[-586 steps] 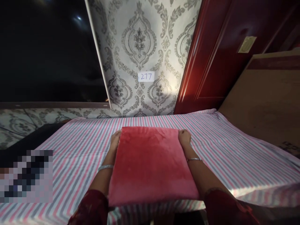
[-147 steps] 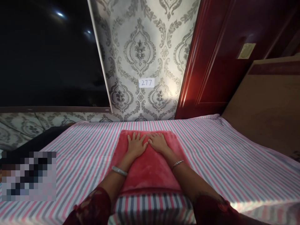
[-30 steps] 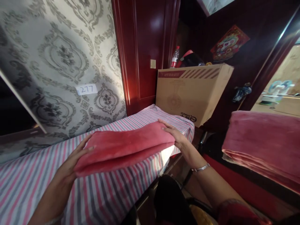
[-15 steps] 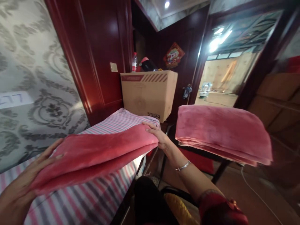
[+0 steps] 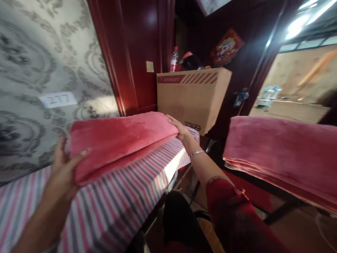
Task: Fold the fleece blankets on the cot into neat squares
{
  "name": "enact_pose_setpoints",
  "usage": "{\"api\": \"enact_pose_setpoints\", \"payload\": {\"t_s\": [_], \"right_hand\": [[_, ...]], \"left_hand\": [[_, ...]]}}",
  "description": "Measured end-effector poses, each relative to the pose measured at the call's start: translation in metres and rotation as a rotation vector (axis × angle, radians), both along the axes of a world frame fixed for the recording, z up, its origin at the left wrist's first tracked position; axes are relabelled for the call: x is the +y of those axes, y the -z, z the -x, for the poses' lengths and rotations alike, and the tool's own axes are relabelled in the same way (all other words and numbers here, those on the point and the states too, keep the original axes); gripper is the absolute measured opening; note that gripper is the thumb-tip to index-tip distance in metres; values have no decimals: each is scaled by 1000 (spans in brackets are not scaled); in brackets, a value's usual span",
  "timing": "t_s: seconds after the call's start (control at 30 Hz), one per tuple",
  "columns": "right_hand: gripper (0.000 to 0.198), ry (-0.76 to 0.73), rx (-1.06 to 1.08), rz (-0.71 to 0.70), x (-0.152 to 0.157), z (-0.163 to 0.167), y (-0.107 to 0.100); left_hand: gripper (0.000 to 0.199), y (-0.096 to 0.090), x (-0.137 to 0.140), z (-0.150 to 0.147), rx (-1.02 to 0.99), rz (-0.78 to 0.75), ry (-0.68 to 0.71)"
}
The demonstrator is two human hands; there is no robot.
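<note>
A folded pink towel (image 5: 121, 140) spans the space between my two hands, over the striped cloth (image 5: 126, 196) on the table. My left hand (image 5: 64, 165) grips its left end, thumb on top and the other fingers behind the edge. At the far right end, my right hand (image 5: 181, 130) holds the corner, its fingers partly hidden behind the fabric. Whether the towel's underside touches the striped cloth, I cannot tell. To the right lies a stack of folded pink towels (image 5: 281, 154), apart from both hands.
A cardboard box (image 5: 186, 98) stands at the far end of the table, with a bottle (image 5: 174, 59) on top. The patterned wall (image 5: 34, 140) borders the left side. A dark door (image 5: 252, 45) stands behind the box, and my knee (image 5: 181, 218) is below.
My hands have carried the folded towel up and away from me, toward the wall and box. The view has turned left, so the towel stack sits farther right.
</note>
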State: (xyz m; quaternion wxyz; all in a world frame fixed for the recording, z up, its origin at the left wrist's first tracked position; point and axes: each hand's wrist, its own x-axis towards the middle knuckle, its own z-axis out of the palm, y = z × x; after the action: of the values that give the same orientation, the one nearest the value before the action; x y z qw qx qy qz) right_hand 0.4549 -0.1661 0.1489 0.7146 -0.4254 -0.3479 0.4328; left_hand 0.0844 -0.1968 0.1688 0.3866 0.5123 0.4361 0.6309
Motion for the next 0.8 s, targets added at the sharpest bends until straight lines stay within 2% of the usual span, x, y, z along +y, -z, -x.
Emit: {"api": "enact_pose_setpoints", "payload": {"t_s": [0.03, 0.13, 0.2, 0.23, 0.3, 0.37, 0.47, 0.53, 0.6, 0.67, 0.73, 0.8], "right_hand": [[38, 20, 33, 56, 3, 7, 15], [21, 61, 93, 189, -11, 30, 80], [13, 108, 128, 260, -35, 40, 125], [12, 125, 147, 288, -49, 44, 144], [11, 133, 187, 347, -75, 52, 168], [14, 45, 233, 406, -95, 65, 177], [34, -300, 334, 462, -109, 94, 174], [47, -459, 397, 449, -109, 116, 170], [51, -421, 459, 420, -105, 134, 166], [51, -306, 524, 361, -101, 149, 164], [55, -214, 556, 268, -97, 157, 163], [60, -173, 559, 203, -94, 161, 161]], "left_hand": [[94, 17, -5, -3, -48, 70, 15], [75, 78, -16, -6, -113, 383, 171], [71, 111, -22, -3, -182, 485, 127], [70, 121, -26, -1, -221, 496, 99], [67, 126, -33, -1, -290, 469, 60], [61, 118, -42, -6, -332, 450, 57], [56, 100, -59, -20, -349, 455, 41], [60, 98, -74, -29, -341, 459, 44], [70, 107, -90, -34, -337, 475, 70], [80, 125, -105, -32, -328, 502, 102], [84, 144, -113, -18, -280, 527, 110], [76, 157, -112, 5, -150, 511, 61]]}}
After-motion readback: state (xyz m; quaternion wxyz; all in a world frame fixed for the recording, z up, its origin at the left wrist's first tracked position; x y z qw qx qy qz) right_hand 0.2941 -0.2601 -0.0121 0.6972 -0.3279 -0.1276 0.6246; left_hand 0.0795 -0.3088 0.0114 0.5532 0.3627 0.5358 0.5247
